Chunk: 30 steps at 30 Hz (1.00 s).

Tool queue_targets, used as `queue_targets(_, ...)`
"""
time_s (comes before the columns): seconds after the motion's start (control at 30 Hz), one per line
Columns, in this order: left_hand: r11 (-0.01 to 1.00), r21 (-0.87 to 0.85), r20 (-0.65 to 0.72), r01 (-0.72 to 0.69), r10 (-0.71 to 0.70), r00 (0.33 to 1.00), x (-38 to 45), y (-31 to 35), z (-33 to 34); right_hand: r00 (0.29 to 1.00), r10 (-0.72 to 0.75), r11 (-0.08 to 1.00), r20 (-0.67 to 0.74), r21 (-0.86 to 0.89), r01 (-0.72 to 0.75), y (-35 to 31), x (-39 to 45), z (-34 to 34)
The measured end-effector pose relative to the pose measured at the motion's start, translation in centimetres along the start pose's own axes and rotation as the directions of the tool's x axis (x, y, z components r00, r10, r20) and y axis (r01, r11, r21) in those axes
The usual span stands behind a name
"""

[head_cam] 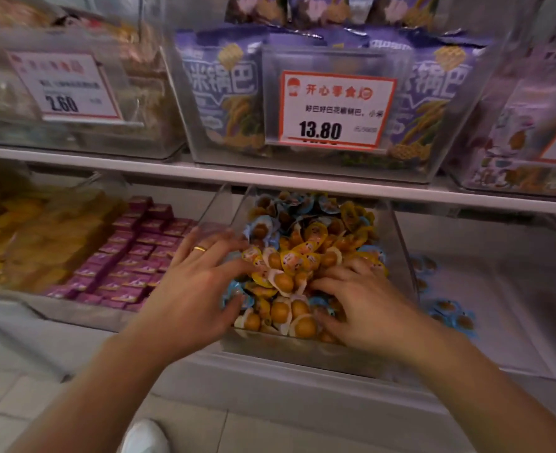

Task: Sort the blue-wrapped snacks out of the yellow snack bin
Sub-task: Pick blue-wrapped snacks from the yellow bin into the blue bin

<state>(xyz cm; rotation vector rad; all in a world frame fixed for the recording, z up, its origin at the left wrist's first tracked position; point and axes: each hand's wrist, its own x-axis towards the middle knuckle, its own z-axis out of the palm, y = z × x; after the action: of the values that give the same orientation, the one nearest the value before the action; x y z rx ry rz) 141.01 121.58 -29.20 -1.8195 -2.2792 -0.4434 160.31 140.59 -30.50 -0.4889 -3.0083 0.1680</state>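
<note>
A clear plastic bin [399, 243] on the lower shelf holds a heap of small snacks, most in yellow wrappers [297, 259] and some in blue wrappers [258, 228]. My left hand [198, 282], with a gold ring, lies spread on the left side of the heap, its fingertips among the packets. My right hand [361, 302] lies spread on the right side, fingers dug into the snacks. Whether either hand pinches a packet is hidden. Several blue-wrapped snacks [449, 313] lie in the bin to the right.
Left of the bin are purple boxes [133, 256] and yellow packets [25, 243]. The shelf above carries clear bins of purple snack bags [224, 93] with a price tag [335, 109]. A white shoe [146, 436] shows on the tiled floor.
</note>
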Motion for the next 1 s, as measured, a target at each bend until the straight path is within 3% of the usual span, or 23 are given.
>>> queue_targets(0.2,0.991,0.12,0.051,0.054,-0.061,0.997,-1.0,-0.8,0.0,0.994,0.084,0.993,0.073,0.081,-0.089,0.7,0.8,-0.3)
queue_targets(0.33,0.964,0.248,0.084,0.098,-0.122,0.989,-0.7,0.1,0.5,0.982,0.134,0.99,0.134,0.019,-0.137,0.0,1.3,-0.7)
queue_targets(0.5,0.962,0.252,0.121,0.109,-0.143,0.982,-0.5,0.2,0.5,0.972,0.184,0.981,0.147,-0.09,-0.173,-0.3,1.1,-0.6)
queue_targets(0.7,0.995,0.025,-0.027,0.096,-0.095,0.995,-0.6,-0.3,0.7,0.979,0.195,0.973,0.059,-0.139,-0.185,-1.4,1.0,-0.1)
queue_targets(0.83,0.983,-0.155,-0.216,0.095,-0.128,0.968,-0.1,-0.5,0.3,0.975,0.222,0.972,-0.017,0.087,-0.219,-1.2,0.7,-0.7)
queue_targets(0.9,0.954,-0.27,-0.338,0.13,-0.22,0.915,0.0,-0.3,0.0,0.969,0.234,0.961,-0.081,0.173,-0.218,-1.1,0.3,-0.8)
queue_targets(1.0,0.883,-0.421,-0.399,0.208,-0.386,0.832,0.1,0.9,-0.3,0.921,0.308,0.905,-0.237,0.372,-0.206,-0.9,-0.1,-1.1)
